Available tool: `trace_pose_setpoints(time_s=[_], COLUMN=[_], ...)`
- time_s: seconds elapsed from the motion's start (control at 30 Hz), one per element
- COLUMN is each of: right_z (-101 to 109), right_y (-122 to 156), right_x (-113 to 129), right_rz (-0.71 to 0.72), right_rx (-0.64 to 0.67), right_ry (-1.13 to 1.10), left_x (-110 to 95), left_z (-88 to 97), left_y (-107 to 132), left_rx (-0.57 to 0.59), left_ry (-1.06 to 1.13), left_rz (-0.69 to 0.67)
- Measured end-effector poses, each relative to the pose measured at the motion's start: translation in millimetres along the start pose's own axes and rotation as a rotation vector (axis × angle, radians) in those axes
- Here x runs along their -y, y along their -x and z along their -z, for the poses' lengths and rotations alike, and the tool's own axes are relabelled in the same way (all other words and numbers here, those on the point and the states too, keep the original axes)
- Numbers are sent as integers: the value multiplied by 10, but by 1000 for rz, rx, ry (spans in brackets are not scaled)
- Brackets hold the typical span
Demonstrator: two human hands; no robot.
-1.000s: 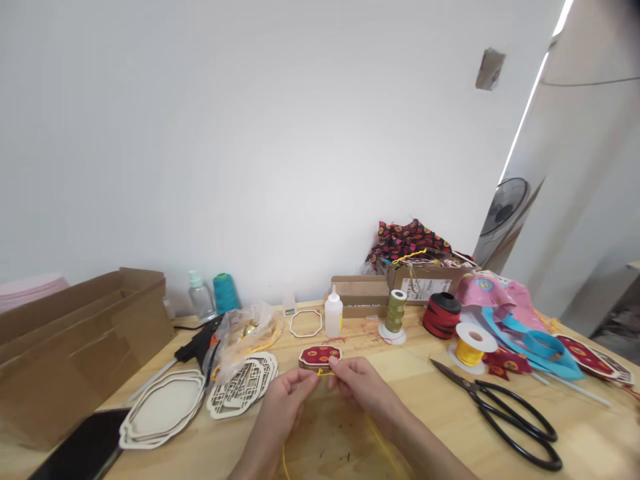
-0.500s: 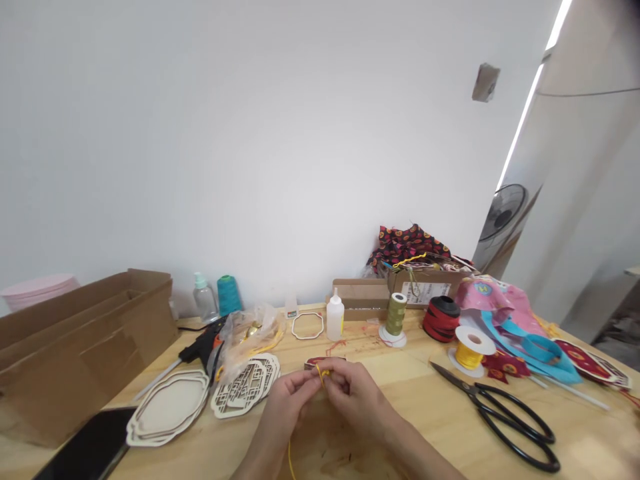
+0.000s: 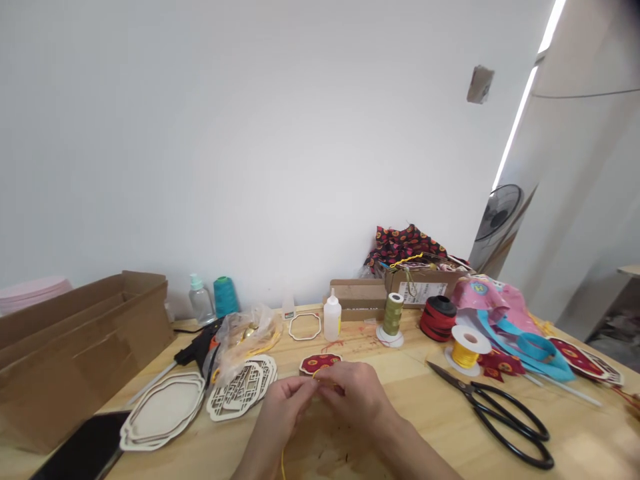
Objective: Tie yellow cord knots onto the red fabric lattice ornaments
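Both hands meet low in the middle of the view, fingertips pinched together around a thin yellow cord (image 3: 283,461). My left hand (image 3: 286,405) grips the cord, whose tail hangs down below it toward the near edge. My right hand (image 3: 356,395) pinches the cord close beside the left fingertips; its fingers hide most of what is held there. Just behind the fingers lies a small red patterned fabric piece (image 3: 319,363) with a pale scalloped rim, partly covered by the right hand.
Black scissors (image 3: 493,410) lie to the right, near a yellow cord spool (image 3: 466,353). Left are pale wooden frames (image 3: 165,413), lattice cutouts (image 3: 240,390), a black phone (image 3: 83,447) and a long cardboard box (image 3: 90,360). A white glue bottle (image 3: 332,321) stands behind the hands.
The fingers have closed in over the yellow loop that showed between them, and the hands sit slightly lower. More of the red fabric piece shows now. The view has shifted a little.
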State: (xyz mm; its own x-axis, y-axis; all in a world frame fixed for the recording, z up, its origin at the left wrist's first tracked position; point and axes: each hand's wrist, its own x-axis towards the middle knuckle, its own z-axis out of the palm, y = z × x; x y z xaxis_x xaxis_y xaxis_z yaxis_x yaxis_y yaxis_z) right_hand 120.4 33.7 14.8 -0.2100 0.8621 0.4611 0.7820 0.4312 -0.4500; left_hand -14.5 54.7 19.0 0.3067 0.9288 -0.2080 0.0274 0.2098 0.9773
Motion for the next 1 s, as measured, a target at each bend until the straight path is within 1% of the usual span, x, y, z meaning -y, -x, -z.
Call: trace_pose_setpoints(time_s=[0.1, 0.23, 0.37, 0.5, 0.67, 0.73, 0.77, 0.87, 0.93, 1.0], right_z=[7, 12, -5, -2, 23, 27, 30, 63, 112, 180], right_y=[0, 15, 27, 22, 18, 14, 9, -19, -39, -50], right_x=[-17, -17, -35, -42, -24, -13, -7, 16, 24, 21], right_rz=[47, 94, 58, 9, -32, -71, -109, -267, -344, -399], right_rx=[-17, -48, -53, -35, -47, -41, -35, -43, -103, -182], right_ry=[86, 182, 86, -1, -84, -175, -260, -646, -890, -1056], left_x=[-17, 0, 17, 18, 33, 45, 51, 65, 67, 66], left_z=[3, 56, 108, 112, 112, 122, 129, 150, 163, 173], left_y=[30, 44, 31, 11, -15, -28, -35, -48, -47, -41], left_rx=[6, 71, 133, 185, 198, 202, 200, 181, 170, 170], left_ry=[27, 100, 151, 173, 195, 200, 202, 211, 216, 221], left_rz=[36, 110, 174, 168, 162, 178, 185, 199, 212, 233])
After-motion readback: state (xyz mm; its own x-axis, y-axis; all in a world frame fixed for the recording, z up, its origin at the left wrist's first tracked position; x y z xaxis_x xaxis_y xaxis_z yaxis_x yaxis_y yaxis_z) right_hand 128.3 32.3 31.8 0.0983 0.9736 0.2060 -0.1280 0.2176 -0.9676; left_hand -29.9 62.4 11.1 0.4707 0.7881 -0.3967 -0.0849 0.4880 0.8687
